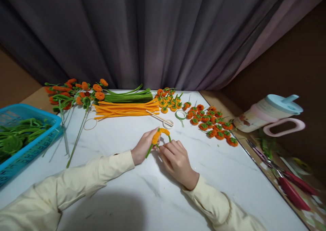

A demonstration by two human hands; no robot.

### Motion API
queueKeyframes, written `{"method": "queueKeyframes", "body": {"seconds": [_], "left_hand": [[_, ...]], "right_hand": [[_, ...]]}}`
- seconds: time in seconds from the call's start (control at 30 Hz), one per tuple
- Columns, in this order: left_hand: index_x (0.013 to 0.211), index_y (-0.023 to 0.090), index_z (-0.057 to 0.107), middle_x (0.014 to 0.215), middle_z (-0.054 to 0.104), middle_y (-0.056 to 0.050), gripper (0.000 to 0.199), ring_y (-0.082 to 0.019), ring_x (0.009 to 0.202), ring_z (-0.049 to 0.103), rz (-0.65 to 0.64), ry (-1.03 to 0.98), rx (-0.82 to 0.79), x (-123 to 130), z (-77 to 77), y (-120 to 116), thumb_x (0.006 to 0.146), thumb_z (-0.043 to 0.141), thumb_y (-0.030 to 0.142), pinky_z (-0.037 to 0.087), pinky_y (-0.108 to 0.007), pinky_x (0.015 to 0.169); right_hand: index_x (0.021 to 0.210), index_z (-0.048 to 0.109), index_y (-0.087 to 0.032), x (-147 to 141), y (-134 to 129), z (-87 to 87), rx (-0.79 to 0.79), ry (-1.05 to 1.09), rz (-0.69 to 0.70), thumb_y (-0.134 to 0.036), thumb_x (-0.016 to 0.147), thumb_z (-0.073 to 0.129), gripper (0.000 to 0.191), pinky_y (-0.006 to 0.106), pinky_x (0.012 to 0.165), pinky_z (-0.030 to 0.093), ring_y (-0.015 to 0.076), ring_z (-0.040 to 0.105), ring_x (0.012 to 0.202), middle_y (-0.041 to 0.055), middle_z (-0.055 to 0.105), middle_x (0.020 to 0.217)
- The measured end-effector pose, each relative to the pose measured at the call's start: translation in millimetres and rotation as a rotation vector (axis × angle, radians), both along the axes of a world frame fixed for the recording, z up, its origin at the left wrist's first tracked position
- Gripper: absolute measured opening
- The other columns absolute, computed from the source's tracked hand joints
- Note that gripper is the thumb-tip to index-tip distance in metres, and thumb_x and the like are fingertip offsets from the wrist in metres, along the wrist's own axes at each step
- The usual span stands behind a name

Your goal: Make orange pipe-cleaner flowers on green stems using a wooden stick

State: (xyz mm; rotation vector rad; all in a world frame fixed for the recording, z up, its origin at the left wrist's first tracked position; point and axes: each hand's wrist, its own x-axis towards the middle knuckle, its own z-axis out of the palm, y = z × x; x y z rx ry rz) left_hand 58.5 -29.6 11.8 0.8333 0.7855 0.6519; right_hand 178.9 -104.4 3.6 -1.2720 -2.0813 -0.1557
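Note:
Above the white marble-patterned tabletop, my left hand [142, 147] pinches a bent pipe cleaner piece [156, 137]. Yellow-orange fuzzy coils wrap around its green core, forming an arch with green ends sticking out. My right hand [177, 161] is closed at the lower right of the arch, its fingertips pinched on a green part of the piece; the exact grip is partly hidden by the fingers. Just beyond the hands lie a thin wooden stick [156, 115], a small white ring-shaped roll [168, 124] and a roll of green tape [180, 114].
Orange pipe cleaners [124, 109] and green ones [129, 97] lie in bundles behind. Small orange pumpkins [203, 126] spread at right; orange flowers on stems [97, 88] at left. A blue basket [54, 122] stands left, a tumbler [262, 112] and red-handled pliers [292, 193] right.

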Motion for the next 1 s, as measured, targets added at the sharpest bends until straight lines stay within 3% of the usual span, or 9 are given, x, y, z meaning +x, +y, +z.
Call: {"method": "queueKeyframes", "body": {"seconds": [0.3, 0.53, 0.73, 0.87, 1.0], "left_hand": [[0.064, 0.017, 0.044, 0.056, 0.037, 0.006, 0.042, -0.006, 0.047, 0.032, 0.053, -0.012, 0.044, 0.9, -2.7, 0.2, 0.071, 0.064, 0.053, 0.019, -0.019, 0.040], [0.063, 0.014, 0.054, 0.055, 0.042, 0.003, 0.043, -0.007, 0.046, 0.034, -0.106, 0.045, 0.060, -1.7, -2.9, 4.1, 0.078, 0.054, 0.054, 0.020, -0.021, 0.042], [0.068, 0.015, 0.056, 0.059, 0.048, 0.004, 0.031, -0.009, 0.053, 0.041, -0.050, -0.044, 0.116, 1.9, -4.5, -2.7, 0.072, 0.067, 0.044, 0.027, -0.021, 0.048], [0.062, 0.015, 0.053, 0.053, 0.043, 0.005, 0.040, -0.008, 0.048, 0.036, -0.044, -0.007, 0.126, 2.0, -5.3, -3.5, 0.076, 0.061, 0.052, 0.025, -0.022, 0.046], [0.054, 0.015, 0.051, 0.049, 0.044, 0.003, 0.052, -0.008, 0.044, 0.036, -0.166, 0.015, 0.046, 0.8, -3.6, 2.9, 0.079, 0.051, 0.060, 0.024, -0.023, 0.045]], "right_hand": [[0.076, 0.059, -0.016, -4.2, -0.6, 0.9, -0.007, -0.007, -0.012, -0.015, 0.092, 0.043, 0.023, 0.032, 0.059, 0.030, 0.0176, 0.042, 0.065, 0.0057, 0.057, 0.068], [0.066, 0.054, -0.017, -4.4, 0.1, 0.0, -0.007, -0.018, -0.054, -0.018, 0.092, 0.045, 0.027, 0.030, 0.058, 0.030, 0.0168, 0.042, 0.062, 0.0036, 0.051, 0.062], [0.064, 0.051, -0.018, -5.9, -0.7, -2.5, -0.008, -0.023, -0.070, -0.016, 0.091, 0.044, 0.028, 0.027, 0.054, 0.029, 0.0143, 0.042, 0.057, 0.0020, 0.049, 0.060], [0.063, 0.050, -0.017, -5.3, -0.9, -1.9, -0.017, -0.027, -0.044, -0.014, 0.090, 0.044, 0.028, 0.027, 0.054, 0.030, 0.0139, 0.042, 0.056, 0.0022, 0.050, 0.061], [0.063, 0.052, -0.017, -2.3, -0.3, -1.2, -0.028, -0.089, 0.037, -0.015, 0.088, 0.044, 0.026, 0.028, 0.055, 0.030, 0.0148, 0.043, 0.059, 0.0033, 0.050, 0.062]]}}
